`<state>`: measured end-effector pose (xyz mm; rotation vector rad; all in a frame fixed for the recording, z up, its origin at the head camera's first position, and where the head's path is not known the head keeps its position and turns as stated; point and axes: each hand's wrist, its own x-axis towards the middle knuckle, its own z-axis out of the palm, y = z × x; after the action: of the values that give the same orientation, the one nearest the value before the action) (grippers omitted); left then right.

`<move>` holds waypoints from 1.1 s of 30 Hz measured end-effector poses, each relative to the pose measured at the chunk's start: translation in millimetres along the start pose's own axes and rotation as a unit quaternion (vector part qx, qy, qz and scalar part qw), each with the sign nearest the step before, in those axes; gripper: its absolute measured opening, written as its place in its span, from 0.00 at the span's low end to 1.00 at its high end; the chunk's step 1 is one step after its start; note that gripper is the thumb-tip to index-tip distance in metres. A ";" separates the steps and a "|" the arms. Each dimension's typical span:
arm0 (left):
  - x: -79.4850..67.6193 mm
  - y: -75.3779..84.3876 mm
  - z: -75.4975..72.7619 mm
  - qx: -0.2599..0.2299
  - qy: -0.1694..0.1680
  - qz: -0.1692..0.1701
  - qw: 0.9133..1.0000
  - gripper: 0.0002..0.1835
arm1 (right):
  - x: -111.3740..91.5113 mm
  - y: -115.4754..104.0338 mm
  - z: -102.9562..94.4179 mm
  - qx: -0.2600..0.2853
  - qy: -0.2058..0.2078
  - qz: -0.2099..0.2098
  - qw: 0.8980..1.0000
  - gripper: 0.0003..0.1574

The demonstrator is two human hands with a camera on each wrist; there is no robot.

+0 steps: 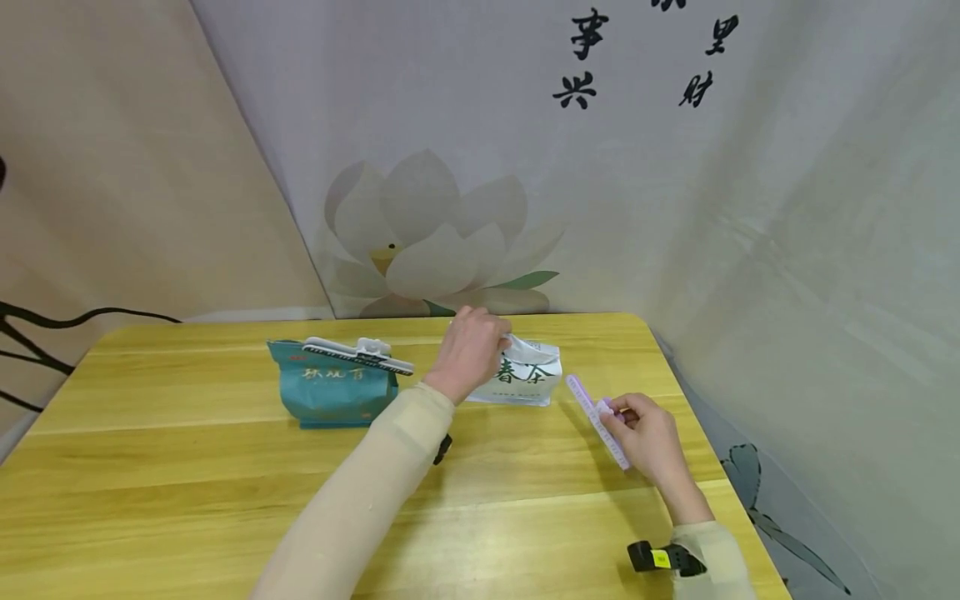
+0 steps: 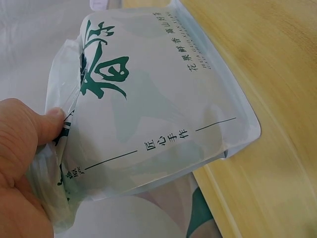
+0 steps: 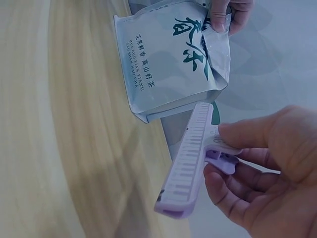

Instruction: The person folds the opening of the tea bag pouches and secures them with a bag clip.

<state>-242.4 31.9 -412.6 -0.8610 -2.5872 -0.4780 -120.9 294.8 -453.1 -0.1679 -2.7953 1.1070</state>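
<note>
A white tea bag (image 1: pixel 525 377) with green lettering stands near the back of the table, its top folded over. My left hand (image 1: pixel 471 346) grips that folded top; in the left wrist view the thumb presses on the crumpled edge of the bag (image 2: pixel 148 109). Off to the bag's right, my right hand (image 1: pixel 648 437) pinches a long purple sealing clip (image 1: pixel 597 421) by its handle. The right wrist view shows the clip's white piano-key pattern (image 3: pixel 185 161), with thumb and fingers on the two handle tabs. The clip is apart from the bag in the head view.
Left of the white bag stands a teal tea bag (image 1: pixel 330 392), its top closed by a white and black clip (image 1: pixel 358 354). A curtain with a lotus print (image 1: pixel 435 225) hangs behind the wooden table (image 1: pixel 187 492). Black cables (image 1: pixel 45 350) run at the far left.
</note>
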 end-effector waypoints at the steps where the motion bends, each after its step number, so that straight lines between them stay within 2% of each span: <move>1: 0.1 0.2 -0.2 0.001 -0.001 0.000 1.000 0.13 | 0.3 -0.9 -0.5 0.000 0.001 0.000 1.000 0.08; 9: 0.0 1.9 -2.3 0.011 -0.004 0.002 1.000 0.09 | 4.2 -7.3 -4.1 -0.006 0.023 -0.020 1.000 0.09; 15: -0.3 2.4 -2.5 0.011 -0.006 0.002 1.000 0.09 | 8.5 -12.4 -7.3 -0.002 0.028 -0.024 0.999 0.09; 22: -0.4 2.1 -1.4 0.014 -0.001 0.003 1.000 0.08 | 13.1 -18.7 -11.3 0.001 0.036 -0.048 0.998 0.12; 33: -0.4 1.3 -0.5 0.012 0.002 0.002 1.000 0.09 | 24.7 -32.1 -14.0 0.007 0.034 -0.081 0.996 0.26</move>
<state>-241.2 32.5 -412.1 -0.8548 -2.5819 -0.4454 -144.7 284.6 -419.0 0.0205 -2.6849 1.0620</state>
